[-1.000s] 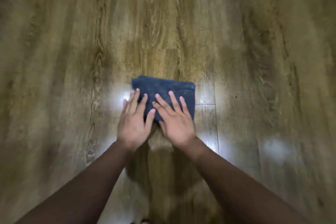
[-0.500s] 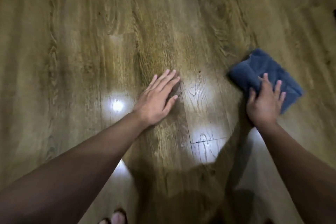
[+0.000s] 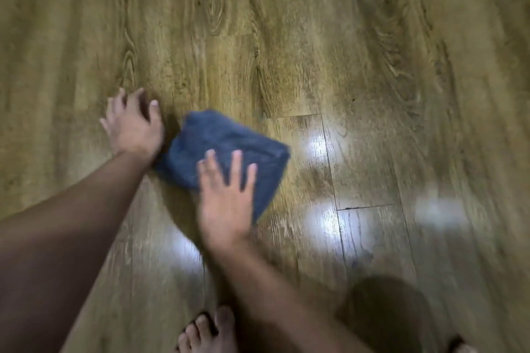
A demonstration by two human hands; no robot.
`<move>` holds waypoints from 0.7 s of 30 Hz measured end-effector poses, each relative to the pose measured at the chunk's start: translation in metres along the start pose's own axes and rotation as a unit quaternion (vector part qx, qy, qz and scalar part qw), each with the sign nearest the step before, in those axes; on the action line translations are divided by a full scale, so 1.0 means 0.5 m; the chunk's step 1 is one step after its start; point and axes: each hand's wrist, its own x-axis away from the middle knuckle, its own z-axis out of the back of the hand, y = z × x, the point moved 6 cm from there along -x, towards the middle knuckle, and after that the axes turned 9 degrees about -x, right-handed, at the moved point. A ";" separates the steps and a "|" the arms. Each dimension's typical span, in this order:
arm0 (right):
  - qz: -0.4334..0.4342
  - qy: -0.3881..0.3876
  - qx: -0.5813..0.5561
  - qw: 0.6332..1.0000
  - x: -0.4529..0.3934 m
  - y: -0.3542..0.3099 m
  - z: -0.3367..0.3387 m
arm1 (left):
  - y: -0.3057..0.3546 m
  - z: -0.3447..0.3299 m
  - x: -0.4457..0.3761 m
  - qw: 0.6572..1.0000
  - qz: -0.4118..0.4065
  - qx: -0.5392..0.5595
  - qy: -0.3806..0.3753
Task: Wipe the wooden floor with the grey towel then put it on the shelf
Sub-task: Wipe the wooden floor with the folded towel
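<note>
Towel [image 3: 226, 149] slid leftward under right hand [image 3: 226, 203], no writing visible

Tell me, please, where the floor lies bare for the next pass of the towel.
Bare boards lie right of the grey towel and beyond it. It is crowded at its left, by the left hand, and near, by the right hand and toes.

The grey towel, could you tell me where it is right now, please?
In the head view, the grey towel lies on the wooden floor, left of centre, under the right hand and beside the left hand.
</note>
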 end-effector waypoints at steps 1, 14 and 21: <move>0.046 -0.032 0.004 0.998 0.023 -0.066 -0.029 | -0.023 -0.005 -0.008 0.999 0.004 -0.017 -0.031; 0.196 -0.034 0.072 0.977 0.077 0.173 0.052 | 0.104 -0.044 0.076 0.988 -0.151 -0.025 -0.038; -0.121 0.134 -0.022 0.983 0.123 0.676 0.270 | 0.175 -0.068 0.103 0.975 -0.174 -0.078 -0.114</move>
